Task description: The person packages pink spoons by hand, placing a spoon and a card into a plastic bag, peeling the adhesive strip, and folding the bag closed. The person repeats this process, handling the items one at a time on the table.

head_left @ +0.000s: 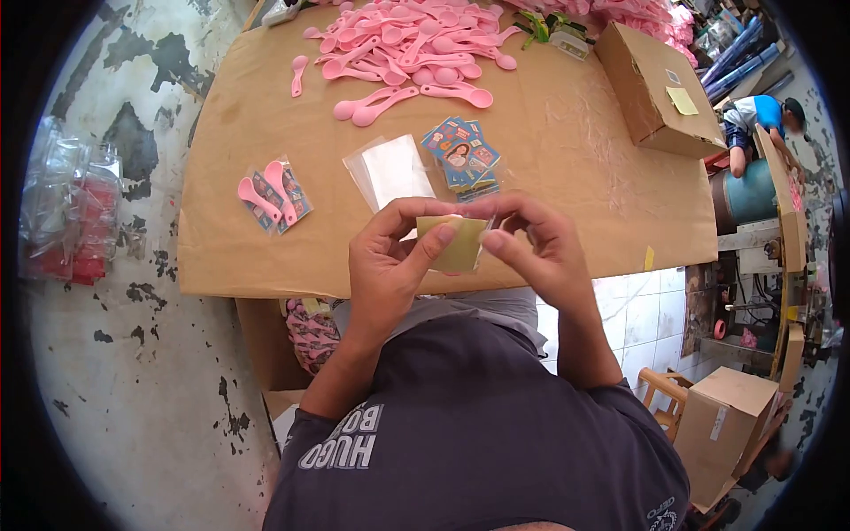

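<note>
Close to my body, above the table's near edge, a small clear plastic packet [459, 246] with an olive-yellow card face is between my hands. My left hand [394, 252] pinches it, thumb across the front. The fingers of my right hand [542, 248] are closed at the packet's right edge, where the clear film shows. Bits of pink peek out at its top and bottom; what they belong to is mostly hidden. Just beyond my hands lie a stack of clear bags [390, 168] and a fanned pile of blue printed cards [462, 155].
A big heap of pink measuring spoons [416, 40] covers the table's far side. Two packets with pink spoons [273, 193] lie at left. A cardboard box [655, 88] stands at right, beside a green-and-yellow item [553, 31]. Another person [761, 119] is at far right.
</note>
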The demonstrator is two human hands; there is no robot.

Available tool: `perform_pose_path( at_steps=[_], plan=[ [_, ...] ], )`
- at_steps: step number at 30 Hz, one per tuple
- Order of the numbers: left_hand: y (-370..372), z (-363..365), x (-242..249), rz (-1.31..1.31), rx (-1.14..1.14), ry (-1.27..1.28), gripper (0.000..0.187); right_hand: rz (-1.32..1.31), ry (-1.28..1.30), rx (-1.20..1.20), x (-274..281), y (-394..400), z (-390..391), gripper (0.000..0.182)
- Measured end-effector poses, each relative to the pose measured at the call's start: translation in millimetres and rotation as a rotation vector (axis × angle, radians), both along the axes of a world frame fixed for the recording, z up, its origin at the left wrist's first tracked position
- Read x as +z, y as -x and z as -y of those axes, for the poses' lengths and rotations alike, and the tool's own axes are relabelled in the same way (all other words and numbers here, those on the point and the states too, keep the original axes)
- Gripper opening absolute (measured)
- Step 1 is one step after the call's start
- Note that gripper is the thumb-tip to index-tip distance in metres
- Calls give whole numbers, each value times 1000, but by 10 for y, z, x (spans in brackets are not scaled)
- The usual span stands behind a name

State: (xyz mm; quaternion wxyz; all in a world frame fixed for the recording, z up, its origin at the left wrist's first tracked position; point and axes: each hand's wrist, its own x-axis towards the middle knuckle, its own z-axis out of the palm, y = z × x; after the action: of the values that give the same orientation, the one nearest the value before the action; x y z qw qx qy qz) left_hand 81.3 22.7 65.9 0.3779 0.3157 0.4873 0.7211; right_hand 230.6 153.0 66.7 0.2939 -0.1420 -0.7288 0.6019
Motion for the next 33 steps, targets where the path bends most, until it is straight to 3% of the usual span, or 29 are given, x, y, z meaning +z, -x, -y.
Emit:
perform_pose_path(
  at_steps=[6,15,24,27,29,30,32,33],
  plan=[
    [98,118,-71,-47,39,-6,18,-14,238,-21,-119,111,78,18],
    [121,247,-33,-65,52,-48,15,0,330,22,53,106,129,14],
    [104,243,-85,-448,50,-98,13,-145,393,103,-91,34,-18,17],
    [88,253,-50,-422,32,-160,12,-123,418,129,0,16,2,8],
    [40,266,-120,-308,98,-50,12,-115,340,89,-39,44,49,9],
    [11,240,-70,-311,103,-49,12,-103,259,56,-52,63,72,17],
    [-25,190,78,64,62,-40,14,-139,266,38,-6,93,136,26],
    [26,218,89,127,-42,0,21,-171,272,13,8,119,164,35]
  ],
)
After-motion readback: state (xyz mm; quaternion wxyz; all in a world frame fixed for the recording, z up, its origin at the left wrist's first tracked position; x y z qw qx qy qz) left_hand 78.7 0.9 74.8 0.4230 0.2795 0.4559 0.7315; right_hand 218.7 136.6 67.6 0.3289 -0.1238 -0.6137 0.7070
